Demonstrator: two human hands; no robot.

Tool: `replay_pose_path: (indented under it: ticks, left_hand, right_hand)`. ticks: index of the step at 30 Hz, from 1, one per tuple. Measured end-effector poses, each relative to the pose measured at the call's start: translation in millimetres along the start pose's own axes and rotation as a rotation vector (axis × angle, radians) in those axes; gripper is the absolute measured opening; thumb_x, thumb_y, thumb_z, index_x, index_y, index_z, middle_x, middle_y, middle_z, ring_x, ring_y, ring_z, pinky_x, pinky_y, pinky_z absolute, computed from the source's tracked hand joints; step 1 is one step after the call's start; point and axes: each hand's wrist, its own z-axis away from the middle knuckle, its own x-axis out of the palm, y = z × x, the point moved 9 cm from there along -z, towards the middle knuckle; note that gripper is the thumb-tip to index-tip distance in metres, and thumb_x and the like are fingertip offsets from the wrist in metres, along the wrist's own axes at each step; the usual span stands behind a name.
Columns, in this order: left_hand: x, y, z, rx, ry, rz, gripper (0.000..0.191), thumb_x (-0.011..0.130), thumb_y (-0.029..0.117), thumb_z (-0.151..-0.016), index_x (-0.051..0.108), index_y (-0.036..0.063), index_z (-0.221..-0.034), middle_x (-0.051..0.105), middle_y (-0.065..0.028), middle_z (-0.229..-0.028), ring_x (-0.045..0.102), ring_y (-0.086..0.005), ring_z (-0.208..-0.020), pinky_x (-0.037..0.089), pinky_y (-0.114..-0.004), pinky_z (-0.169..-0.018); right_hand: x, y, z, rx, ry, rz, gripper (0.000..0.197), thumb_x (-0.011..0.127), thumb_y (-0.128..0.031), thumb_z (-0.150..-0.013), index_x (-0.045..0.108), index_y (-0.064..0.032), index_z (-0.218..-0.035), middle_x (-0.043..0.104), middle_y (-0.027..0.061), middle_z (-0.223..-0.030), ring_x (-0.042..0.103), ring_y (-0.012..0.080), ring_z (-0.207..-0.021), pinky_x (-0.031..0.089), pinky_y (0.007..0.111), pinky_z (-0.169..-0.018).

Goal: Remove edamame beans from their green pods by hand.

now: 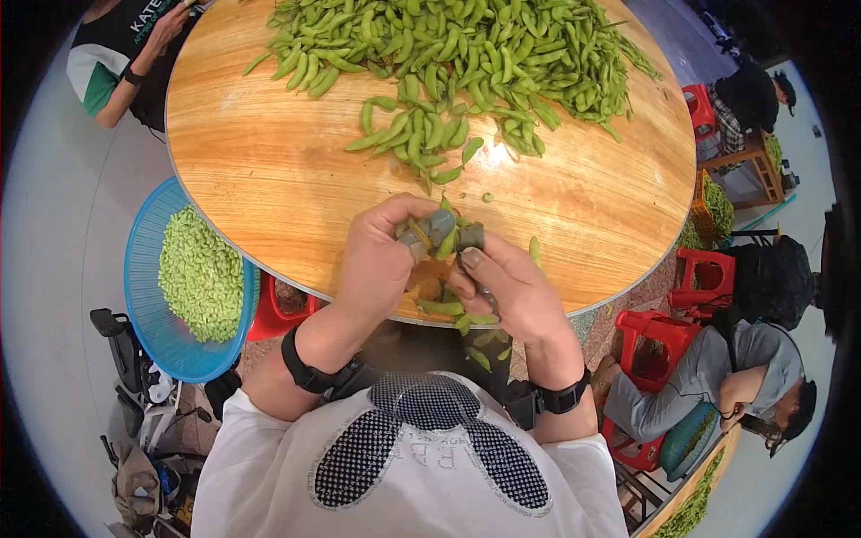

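Note:
Close to the near edge of a round wooden table [282, 175], my left hand [380, 259] pinches a green soybean pod [444, 246] that stands upright beside its thumb. A grey cover wraps the thumb, with a tan band around it. My right hand [514, 282] is close by on the right, its fingers curled, with dark grey covers on some fingertips. Whether it touches the pod is unclear. Below the hands, a few opened pods [440, 307] lie at the table edge. A large heap of pods [471, 54] covers the far side, with a smaller cluster [417, 138] nearer me.
A blue plastic basket [144, 269] of shelled beans [202, 276] stands at the left, by a red stool [279, 309]. More red stools [656, 343] and several seated people [760, 356] are at the right. Another person [128, 60] is at the upper left.

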Motion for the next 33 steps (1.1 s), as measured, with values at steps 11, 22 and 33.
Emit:
replay_pose_path:
  ticks: [11,22,33]
  left_hand:
    - [17.6,-10.0,4.8,-0.207,-0.390,0.605,0.013,0.058,0.012,-0.087,0.061,0.0035,-0.096,0.063,-0.0031,-0.086,0.058,-0.0080,-0.070,0.044,-0.019,-0.058]
    - [-2.8,-4.7,0.7,-0.057,0.068,0.375,0.012,0.061,0.010,-0.086,0.061,0.0043,-0.097,0.064,-0.0038,-0.087,0.062,-0.0113,-0.077,0.051,-0.024,-0.068]
    - [-0.2,-11.2,0.2,-0.146,0.033,0.444,0.011,0.056,0.010,-0.089,0.061,0.0045,-0.097,0.062,-0.0012,-0.083,0.054,-0.0059,-0.065,0.039,-0.017,-0.053]
  right_hand:
    - [27.0,3.6,8.7,0.147,-0.211,-0.446,0.017,0.038,-0.013,-0.097,0.051,-0.0038,-0.098,0.040,-0.0015,-0.067,0.031,0.0049,-0.051,0.026,0.019,-0.044]
    - [15.2,-8.9,-2.4,-0.039,0.020,0.049,0.018,0.037,-0.016,-0.096,0.050,-0.0023,-0.096,0.047,0.0015,-0.069,0.038,0.0067,-0.053,0.029,0.019,-0.047]
    - [9.6,3.9,-11.3,-0.067,0.098,-0.092,0.015,0.038,-0.014,-0.096,0.050,-0.0039,-0.095,0.043,-0.0016,-0.068,0.030,0.0040,-0.052,0.024,0.018,-0.045]
